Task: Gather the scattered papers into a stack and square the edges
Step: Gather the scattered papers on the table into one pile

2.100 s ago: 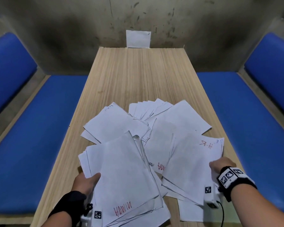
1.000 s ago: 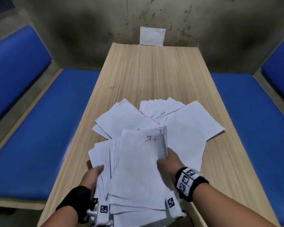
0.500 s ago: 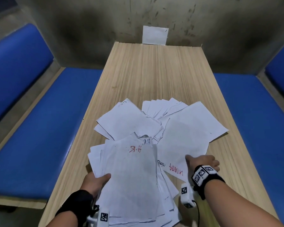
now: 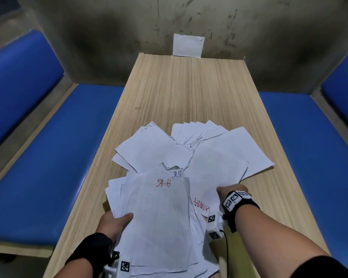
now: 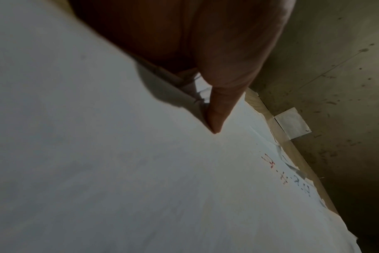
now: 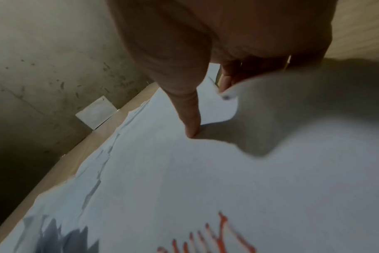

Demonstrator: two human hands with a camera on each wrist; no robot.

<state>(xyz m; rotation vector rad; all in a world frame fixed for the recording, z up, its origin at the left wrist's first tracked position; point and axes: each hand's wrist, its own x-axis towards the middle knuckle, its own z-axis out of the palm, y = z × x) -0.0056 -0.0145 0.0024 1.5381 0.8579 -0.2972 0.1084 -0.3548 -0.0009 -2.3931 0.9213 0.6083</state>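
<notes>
My left hand (image 4: pixel 117 220) grips a loose bundle of white papers (image 4: pixel 157 217) by its left edge, thumb (image 5: pixel 216 111) on top; the top sheet bears red letters. My right hand (image 4: pixel 228 190) pinches the near right edge of a large sheet with red writing (image 4: pixel 207 177), which lies on the table. The thumb (image 6: pixel 190 123) presses on it and the fingers (image 6: pixel 225 82) curl under its lifted edge. Beyond lie more scattered sheets: one at the left (image 4: pixel 149 149), a fanned group (image 4: pixel 199 131) and one at the right (image 4: pixel 239 145).
The wooden table (image 4: pixel 189 87) runs away from me to a stained concrete wall, where a small white paper (image 4: pixel 188 45) is pinned. Blue padded benches flank it on the left (image 4: pixel 48 167) and on the right (image 4: pixel 309 147).
My right hand has let go of the bundle, swung right and taken hold of the sheet with red writing. My left hand has kept hold of the bundle.
</notes>
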